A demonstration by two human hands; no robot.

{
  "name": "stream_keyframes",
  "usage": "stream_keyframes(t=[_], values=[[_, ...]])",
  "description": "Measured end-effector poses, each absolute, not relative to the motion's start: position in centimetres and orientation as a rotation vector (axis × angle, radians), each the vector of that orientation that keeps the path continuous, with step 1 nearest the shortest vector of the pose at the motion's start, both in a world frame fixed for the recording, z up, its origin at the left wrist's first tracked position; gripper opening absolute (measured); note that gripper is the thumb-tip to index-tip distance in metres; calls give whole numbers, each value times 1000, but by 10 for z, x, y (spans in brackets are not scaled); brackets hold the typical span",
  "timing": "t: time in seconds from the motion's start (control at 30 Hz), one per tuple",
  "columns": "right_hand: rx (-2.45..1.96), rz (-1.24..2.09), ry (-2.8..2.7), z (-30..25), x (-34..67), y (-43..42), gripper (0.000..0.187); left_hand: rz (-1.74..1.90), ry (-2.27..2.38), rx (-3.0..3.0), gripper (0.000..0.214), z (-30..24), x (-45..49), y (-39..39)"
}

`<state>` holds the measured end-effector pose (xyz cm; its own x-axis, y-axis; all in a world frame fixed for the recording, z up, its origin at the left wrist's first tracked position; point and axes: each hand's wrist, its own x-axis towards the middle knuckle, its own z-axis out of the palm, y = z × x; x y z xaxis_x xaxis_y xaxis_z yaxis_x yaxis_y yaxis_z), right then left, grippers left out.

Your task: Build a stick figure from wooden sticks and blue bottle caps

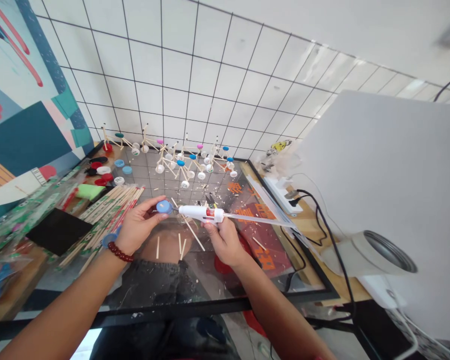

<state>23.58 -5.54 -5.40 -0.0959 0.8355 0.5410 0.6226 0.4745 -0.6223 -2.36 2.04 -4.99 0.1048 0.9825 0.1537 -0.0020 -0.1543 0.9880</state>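
Observation:
My left hand (135,226), with a beaded bracelet on its wrist, pinches a blue bottle cap (164,206) between thumb and fingers. In my right hand (227,242) is a white hot glue gun (197,213), gripped by its handle. Its nozzle points left and meets or nearly meets the cap's right edge; which of the two I cannot tell. A long clear glue stick (253,218) sticks out of the gun's back end. Below the gun, a few cut wooden sticks (193,233) lie on the glass tabletop (202,260).
Several stick-and-cap models (192,157) stand along the back. On the left are bundled chopsticks (105,215), a black square (60,231) and loose blue caps (127,170). A power strip (283,195) with black cables and a grey lamp (371,254) occupy the right.

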Motion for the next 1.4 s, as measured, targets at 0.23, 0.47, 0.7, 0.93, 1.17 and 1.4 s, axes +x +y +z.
stream_keyframes(t=[0.23,0.47,0.7,0.93,1.17,1.4], values=[[-1249,257,-1798,-55,235,-55,34,1240,1024,1427,72,-48,-23,18],[-1298,236,-1773,-59,236,-53,34,1213,1011,1454,69,-46,-22,17],[-1281,235,-1779,-59,236,-53,36,1194,1000,1463,64,-46,-23,17],[-1290,235,-1780,-57,236,-53,36,1208,997,1444,65,-45,-22,17],[-1260,234,-1791,-56,236,-53,38,1219,1015,1443,67,-42,-22,15],[-1281,226,-1795,-58,236,-53,39,1222,1015,1425,71,-42,-22,16]])
